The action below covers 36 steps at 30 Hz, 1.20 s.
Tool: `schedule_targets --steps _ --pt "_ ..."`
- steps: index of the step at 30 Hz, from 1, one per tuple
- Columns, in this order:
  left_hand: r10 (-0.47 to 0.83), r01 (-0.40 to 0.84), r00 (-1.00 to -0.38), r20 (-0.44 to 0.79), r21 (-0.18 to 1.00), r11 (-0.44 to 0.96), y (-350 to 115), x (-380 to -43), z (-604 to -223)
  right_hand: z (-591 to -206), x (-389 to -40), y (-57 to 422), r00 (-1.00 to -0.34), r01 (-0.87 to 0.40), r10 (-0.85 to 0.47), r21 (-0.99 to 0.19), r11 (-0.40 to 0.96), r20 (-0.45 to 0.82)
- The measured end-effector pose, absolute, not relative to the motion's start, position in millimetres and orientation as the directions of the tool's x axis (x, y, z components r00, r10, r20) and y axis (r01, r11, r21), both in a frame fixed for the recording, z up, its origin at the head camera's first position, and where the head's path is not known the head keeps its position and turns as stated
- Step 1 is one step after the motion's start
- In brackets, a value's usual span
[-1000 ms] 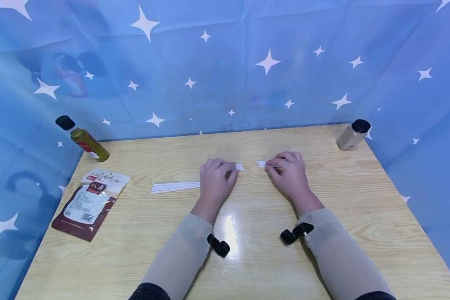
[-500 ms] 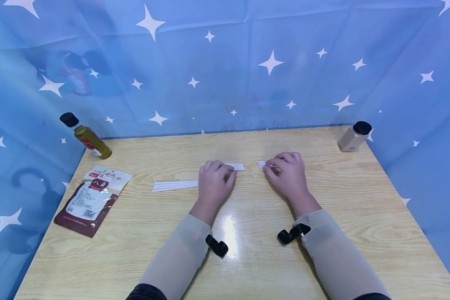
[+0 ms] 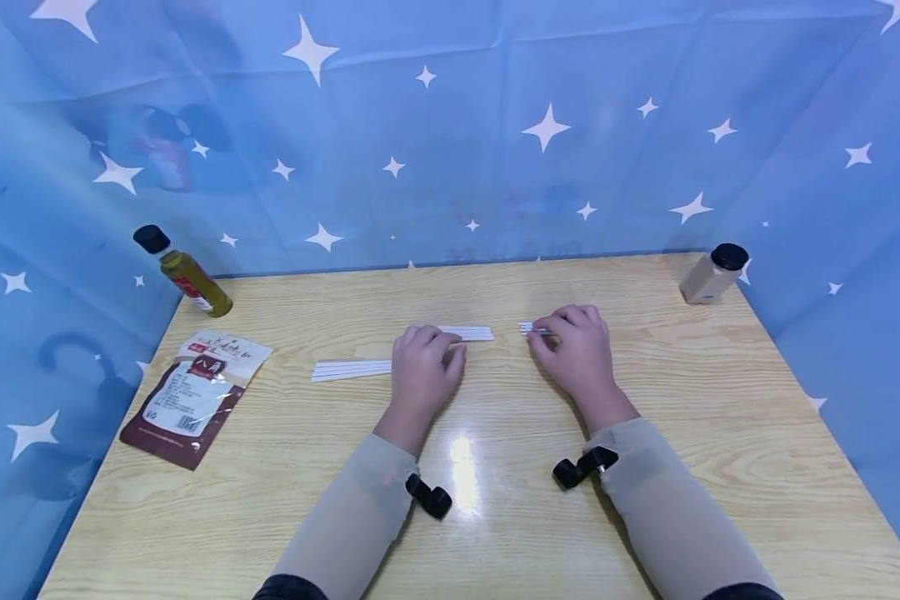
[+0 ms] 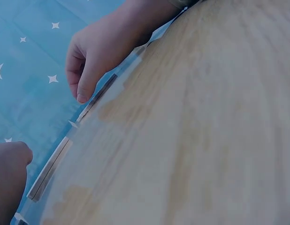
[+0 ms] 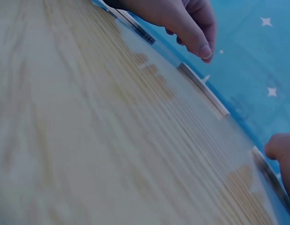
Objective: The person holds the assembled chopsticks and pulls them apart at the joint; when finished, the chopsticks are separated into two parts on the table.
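Note:
Thin white sticks lie in groups on the wooden table. My left hand hovers by the near side of the middle sticks, its fingers loosely bent with nothing between them. In the right wrist view, the left fingertips hang just above those sticks. My right hand has thumb and index finger at either side of the right sticks, gripping them on the table; part of them is hidden under the hand. Left sticks stretch out beside my left hand, their right end behind it.
A bottle of yellow-green oil with a black cap stands at the back left. In front of it lies a maroon and white packet. A black-lidded jar is at the back right. A blue curtain with stars hangs behind the table.
My left hand has let go of the middle sticks and drawn back slightly to the left, showing more of them. The right hand keeps its place at the right sticks.

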<state>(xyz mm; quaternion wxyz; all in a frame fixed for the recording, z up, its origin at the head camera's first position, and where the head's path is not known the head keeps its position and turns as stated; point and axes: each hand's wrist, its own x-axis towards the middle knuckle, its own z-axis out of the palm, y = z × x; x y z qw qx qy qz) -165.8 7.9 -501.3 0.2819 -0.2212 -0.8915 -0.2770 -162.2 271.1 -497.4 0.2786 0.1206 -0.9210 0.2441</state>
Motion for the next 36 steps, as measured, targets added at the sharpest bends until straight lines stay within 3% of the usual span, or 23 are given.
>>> schedule_targets --steps 29,36 --pt "0.213 0.482 -0.774 0.597 0.338 0.808 -44.1 -156.4 -504.9 -504.4 -173.7 190.3 -0.808 -0.429 -0.178 -0.353 0.832 0.561" --pt "0.212 0.449 -0.807 0.551 0.34 0.826 -57.2 -154.6 -503.5 -506.0 -175.2 173.2 -0.804 -0.448 -0.209 -0.337 0.828 0.557"
